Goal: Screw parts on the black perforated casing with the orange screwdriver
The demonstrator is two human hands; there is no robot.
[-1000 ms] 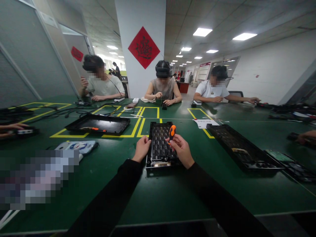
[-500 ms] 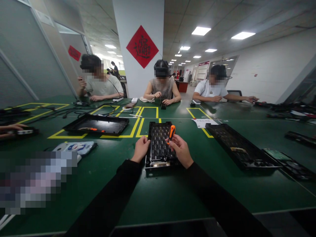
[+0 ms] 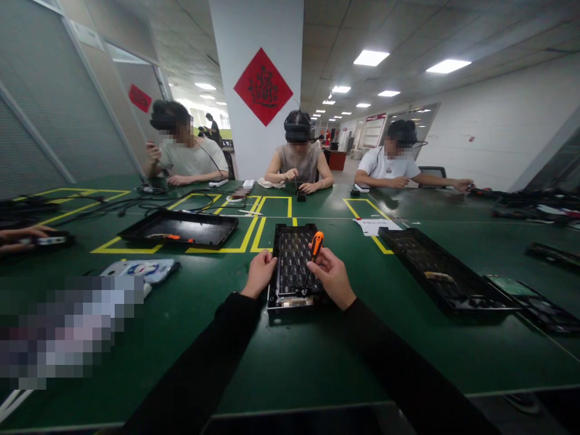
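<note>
A black rectangular casing with a studded inner panel lies lengthwise in front of me on the green table. My left hand is closed on its left rim, thumb and fingers pinching the edge. In my right hand is an orange-and-black screwdriver, held nearly upright with the handle leaning slightly right. Its tip points down at the near part of the casing, by a small dark piece; whether it sits in a screw is too small to tell. A pale strip shows along the casing's near end.
A shallow black tray holding orange-handled tools lies at left. Another long black casing and a green circuit board are at right. Nearer left is a phone-like object. Several people sit across the table; another person's hand shows at far left.
The screwdriver handle has turned a little in my right hand, and the fingers have shifted on it. My left hand stays on the rim. The whole view has moved slightly.
</note>
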